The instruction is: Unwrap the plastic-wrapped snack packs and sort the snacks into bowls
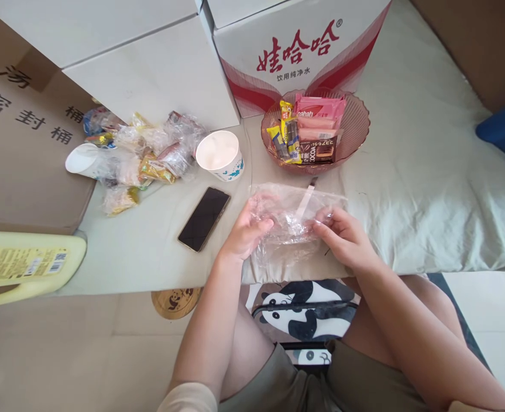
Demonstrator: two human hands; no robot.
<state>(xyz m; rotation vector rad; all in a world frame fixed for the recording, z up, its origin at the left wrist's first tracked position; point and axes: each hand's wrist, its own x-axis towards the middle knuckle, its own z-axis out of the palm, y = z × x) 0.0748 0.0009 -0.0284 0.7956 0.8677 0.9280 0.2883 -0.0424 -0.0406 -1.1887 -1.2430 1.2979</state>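
A clear plastic bag [297, 209] lies crumpled on the pale green cloth [406, 189] in front of me. My left hand [246, 232] grips its left side with the fingers curled into the plastic. My right hand [342, 234] pinches its right side. Just beyond the bag stands a pink glass bowl [357, 123] holding wrapped wafers and snack bars [318, 123].
A black phone [203, 218] lies left of my hands. Behind it stand a paper cup [220, 154], a tipped cup [83, 160] and a heap of wrapped sweets [144, 157]. White cartons [149, 68] and a red-printed box [299, 51] line the back. A yellow bottle [24, 266] lies at left.
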